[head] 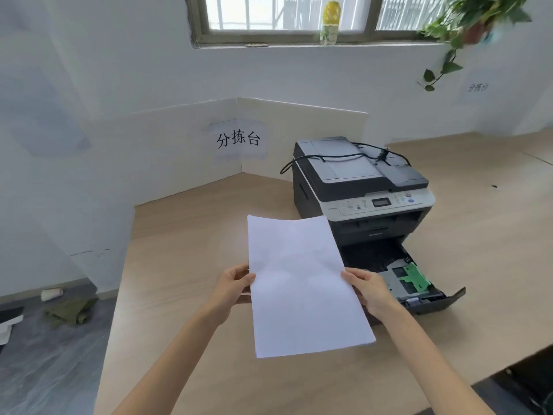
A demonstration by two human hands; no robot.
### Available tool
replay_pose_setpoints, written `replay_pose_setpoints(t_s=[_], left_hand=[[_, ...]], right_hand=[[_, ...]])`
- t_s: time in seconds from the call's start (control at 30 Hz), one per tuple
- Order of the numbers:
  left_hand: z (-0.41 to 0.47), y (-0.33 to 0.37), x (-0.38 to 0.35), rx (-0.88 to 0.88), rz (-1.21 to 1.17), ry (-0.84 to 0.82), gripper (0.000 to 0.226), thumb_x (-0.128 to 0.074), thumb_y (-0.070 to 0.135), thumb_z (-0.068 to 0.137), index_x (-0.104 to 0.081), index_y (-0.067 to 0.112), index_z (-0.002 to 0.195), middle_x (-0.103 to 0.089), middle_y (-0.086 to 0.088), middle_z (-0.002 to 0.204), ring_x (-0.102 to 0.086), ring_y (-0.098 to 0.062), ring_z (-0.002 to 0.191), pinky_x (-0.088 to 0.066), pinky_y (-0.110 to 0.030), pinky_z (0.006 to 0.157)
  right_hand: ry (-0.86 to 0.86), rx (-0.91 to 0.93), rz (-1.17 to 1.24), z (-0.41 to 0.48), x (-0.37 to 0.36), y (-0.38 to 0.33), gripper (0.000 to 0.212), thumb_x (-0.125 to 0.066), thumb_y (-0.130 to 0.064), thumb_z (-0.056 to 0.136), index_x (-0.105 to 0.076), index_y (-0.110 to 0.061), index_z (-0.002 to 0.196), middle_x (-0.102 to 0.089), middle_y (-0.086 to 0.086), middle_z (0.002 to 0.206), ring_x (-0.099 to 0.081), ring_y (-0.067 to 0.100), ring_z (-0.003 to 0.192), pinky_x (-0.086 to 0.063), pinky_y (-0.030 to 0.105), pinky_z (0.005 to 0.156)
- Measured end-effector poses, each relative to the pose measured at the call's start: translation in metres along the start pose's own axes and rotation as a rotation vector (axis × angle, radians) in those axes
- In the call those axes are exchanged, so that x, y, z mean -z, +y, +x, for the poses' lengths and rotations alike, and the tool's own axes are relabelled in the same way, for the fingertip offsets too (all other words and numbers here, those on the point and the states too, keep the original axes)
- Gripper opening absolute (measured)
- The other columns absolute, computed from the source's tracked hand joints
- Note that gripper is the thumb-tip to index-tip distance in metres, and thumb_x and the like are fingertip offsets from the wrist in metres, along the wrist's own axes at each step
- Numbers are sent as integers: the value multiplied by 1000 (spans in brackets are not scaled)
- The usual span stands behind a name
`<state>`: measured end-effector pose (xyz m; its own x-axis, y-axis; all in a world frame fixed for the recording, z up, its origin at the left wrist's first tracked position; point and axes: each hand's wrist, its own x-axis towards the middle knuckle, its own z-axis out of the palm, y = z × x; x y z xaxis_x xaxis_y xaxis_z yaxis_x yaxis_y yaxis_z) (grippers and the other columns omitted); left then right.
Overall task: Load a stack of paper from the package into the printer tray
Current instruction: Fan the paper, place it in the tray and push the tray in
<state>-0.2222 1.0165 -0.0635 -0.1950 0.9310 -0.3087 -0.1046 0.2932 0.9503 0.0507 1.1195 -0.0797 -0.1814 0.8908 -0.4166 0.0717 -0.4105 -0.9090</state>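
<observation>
A thin stack of white paper (302,286) is held above the wooden table, just left of the printer. My left hand (235,287) grips its left edge and my right hand (369,290) grips its right edge. The dark grey and white printer (359,187) stands on the table at the centre right. Its paper tray (419,290) is pulled out toward me, with green guides showing inside; the paper hides the tray's left part. No paper package is in view.
A black cable (344,157) lies across the printer's lid. A white partition with a paper sign (238,140) stands behind the wooden table (179,265). The table's left edge drops to the floor, where a green cloth (70,311) lies. A plant (466,28) hangs at top right.
</observation>
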Motion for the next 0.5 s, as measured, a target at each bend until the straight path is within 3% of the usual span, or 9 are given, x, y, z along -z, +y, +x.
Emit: replay_pose_setpoints(t_s=[0.17,0.3,0.4,0.5], left_hand=[[3,-7,-86,-1,14,-39,26,-50,9,94,-68,24,105,-75,4,86,-70,-16,72,-56,-27,64],[3,-18,-168,26,-18,9,22,-48,17,95,-69,20,101,-76,4,81,-70,-16,71,-56,-25,62],[2,-23,-224,72,-36,48,27,-45,22,97,-71,14,96,-76,1,77,-71,-15,69,-54,-23,59],[-2,-29,-263,109,-10,38,28,-48,25,96,-73,13,93,-77,-4,87,-72,-19,78,-57,-26,68]], right_hand=[[-12,2,-11,3,93,5,18,-62,-13,88,-70,-9,103,-77,2,82,-70,20,69,-56,28,59],[-11,-22,13,4,173,12,17,-62,-9,87,-69,-5,102,-76,2,74,-70,15,60,-54,22,50],[10,-39,47,1,225,21,21,-61,-5,87,-67,2,106,-74,9,80,-70,18,60,-55,24,52],[30,-66,56,-3,266,29,19,-60,-6,87,-67,1,103,-71,15,89,-69,19,60,-55,25,52]])
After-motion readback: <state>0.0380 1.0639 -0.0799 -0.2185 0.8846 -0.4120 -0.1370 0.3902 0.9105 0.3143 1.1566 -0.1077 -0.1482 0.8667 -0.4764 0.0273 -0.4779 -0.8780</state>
